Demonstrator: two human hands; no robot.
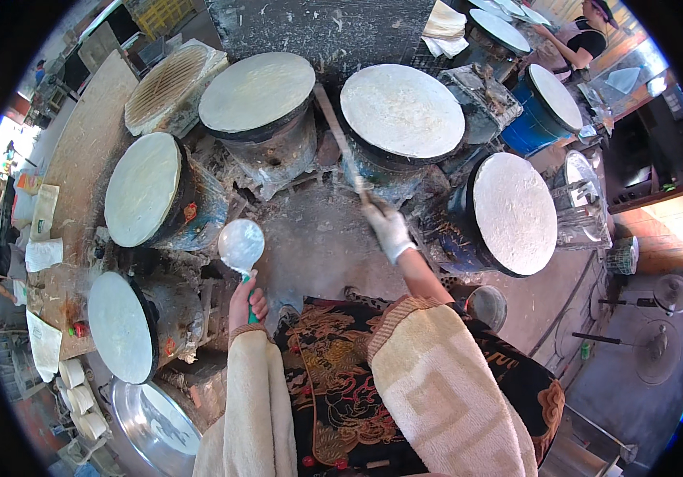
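Observation:
My left hand (pixel 244 305) is wrapped round the green handle of a ladle whose round bowl (pixel 241 245) looks white and full or coated. My right hand (pixel 390 230), in a white glove, grips a long flat wooden stick (pixel 340 137). The stick points away from me, between the back left griddle (pixel 257 91) and the back right griddle (pixel 402 110); I cannot tell if it touches either. Both are round and covered by a thin pale sheet of batter. More coated griddles stand at the left (pixel 143 189), near left (pixel 121 326) and right (pixel 514 213).
A ridged round rack (pixel 168 86) sits at the back left beside a long wooden board (pixel 83 159). A large metal basin (pixel 154 421) is at the lower left, a bucket (pixel 487 308) at my right. Another person (pixel 584 44) works among griddles at the far right.

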